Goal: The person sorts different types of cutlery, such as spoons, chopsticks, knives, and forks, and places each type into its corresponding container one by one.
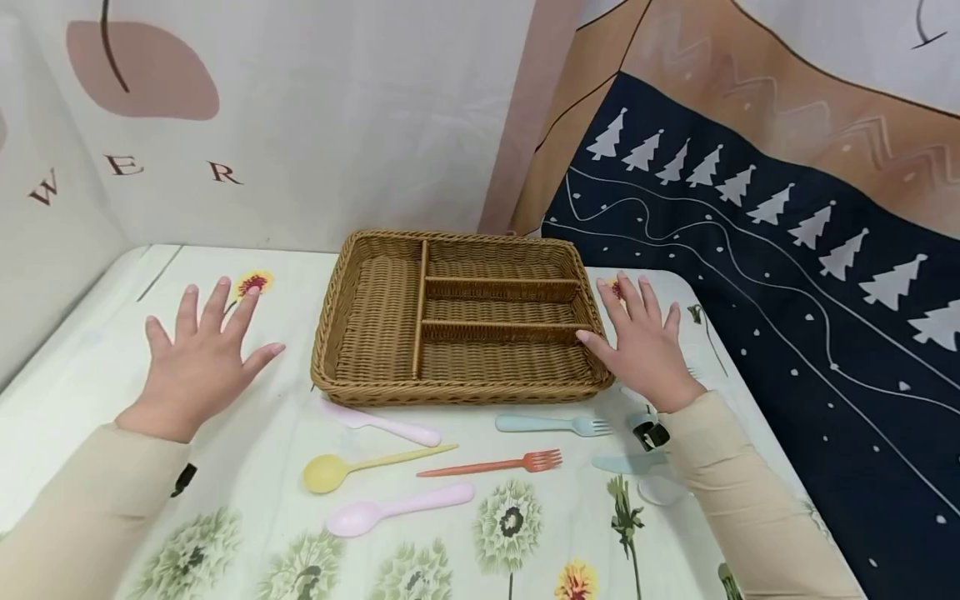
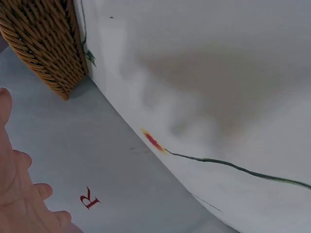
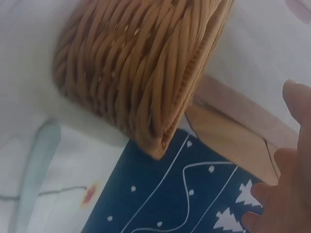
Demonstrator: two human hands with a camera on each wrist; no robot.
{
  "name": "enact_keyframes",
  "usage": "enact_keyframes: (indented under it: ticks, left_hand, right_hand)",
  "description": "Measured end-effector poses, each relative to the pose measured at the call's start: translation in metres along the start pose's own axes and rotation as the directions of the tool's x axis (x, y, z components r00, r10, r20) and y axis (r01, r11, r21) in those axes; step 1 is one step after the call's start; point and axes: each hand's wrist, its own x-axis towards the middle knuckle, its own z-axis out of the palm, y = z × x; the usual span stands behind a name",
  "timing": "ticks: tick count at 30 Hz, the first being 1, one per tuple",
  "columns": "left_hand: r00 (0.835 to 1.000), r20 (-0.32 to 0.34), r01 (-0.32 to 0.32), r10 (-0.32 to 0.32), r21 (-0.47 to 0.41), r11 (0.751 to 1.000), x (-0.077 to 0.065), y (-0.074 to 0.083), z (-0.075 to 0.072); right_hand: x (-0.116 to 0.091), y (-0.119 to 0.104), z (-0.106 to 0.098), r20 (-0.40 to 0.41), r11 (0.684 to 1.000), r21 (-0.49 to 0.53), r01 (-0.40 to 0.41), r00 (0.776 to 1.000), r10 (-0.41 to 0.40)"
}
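Mid-table, far side: brown wicker basket (image 1: 465, 390), long compartment on the left, three shorter ones stacked near to far on the right. All four compartments look bare.

Left hand (image 1: 197, 360): left of the basket and well apart from it, fingers straight and spread wide, grip holding nothing. Left wrist view has the basket's corner clear of the fingers.

Right hand (image 1: 648, 358): at the basket's right end, also spread wide, nothing in the grip. Thumb overlaps the rim in the head view; right wrist view shows a gap between hand and basket.

Cutlery lies on the white flower-print tablecloth (image 1: 273, 458), near side of the basket. Left group: pink utensil (image 1: 401, 427) just by the basket (type unclear), then yellow spoon (image 1: 326, 473), then pink spoon (image 1: 356, 518) nearest. Middle: red fork (image 1: 491, 467). Right of middle, closer to the basket: blue fork (image 1: 551, 424). Farther right: blue knife (image 1: 626, 463), partly hidden by the right sleeve (image 1: 750, 492).

Backdrop: white curtain (image 1: 360, 125) on the far side, navy tree-print cloth (image 1: 750, 308) on the right.
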Motion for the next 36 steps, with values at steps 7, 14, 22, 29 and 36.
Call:
enact_keyframes:
  ticks: [7,14,22,29,36]
  left_hand:
    - [1.0,0.008,-0.012,0.013,-0.063,0.998,0.015,0.01,0.003]
    - [0.998,0.045,-0.042,0.046,-0.078,0.996,0.029,0.019,0.003]
    - [0.996,0.079,-0.036,0.045,-0.111,0.993,0.041,0.033,0.004]
    - [0.994,0.094,-0.036,0.048,-0.13,0.991,0.048,0.044,0.011]
    - [0.995,0.086,-0.03,0.043,-0.15,0.988,0.053,0.046,0.015]
  right_hand:
    - [0.002,-0.012,0.003,-0.011,0.997,0.042,0.06,0.998,-0.059]
    - [0.006,-0.028,0.007,-0.012,0.99,0.078,0.121,0.993,-0.121]
    - [0.006,-0.04,0.011,0.011,0.974,0.158,0.16,0.986,-0.163]
    - [-0.002,-0.047,0.016,-0.012,0.947,0.226,0.23,0.972,-0.233]
    - [-0.01,-0.056,0.023,-0.065,0.92,0.24,0.309,0.951,-0.303]
